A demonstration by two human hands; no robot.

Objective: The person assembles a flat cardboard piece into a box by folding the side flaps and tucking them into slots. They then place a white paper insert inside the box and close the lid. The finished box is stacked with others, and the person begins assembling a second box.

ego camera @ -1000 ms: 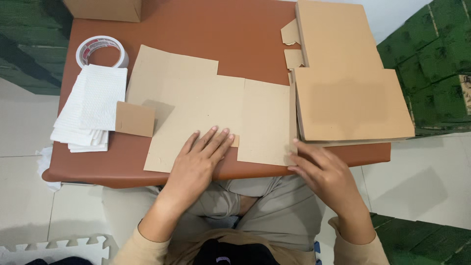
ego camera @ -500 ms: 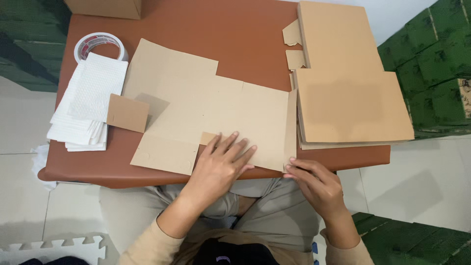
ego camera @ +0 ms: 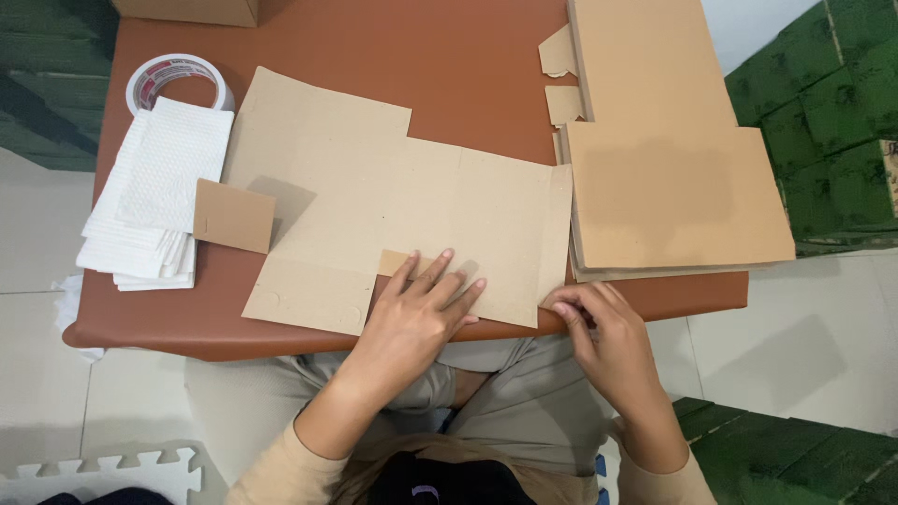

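A: While the left hand lies flat, fingers spread, on the near part of the blank, where does the work stand?

B: At the creasing step, by my reading. The blank is an unfolded cardboard box, lying flat on the tabletop, its near edge at the tabletop's front edge. The left hand grips nothing; it presses down beside a small raised flap.

A: And the right hand?

B: Its fingertips pinch the blank's near right corner at the tabletop's edge. The grip is nearly closed on that corner; how much cardboard sits between the fingers cannot be told.

A: What does the next move call for?

B: Probably steady pressure from the left hand while the right lifts the corner along a score line. The stack of further blanks touches the blank's right edge, so clearance there is tight.

A: Other items?

B: Tape roll, white sheets and a small card lie to the left, apart from both hands.
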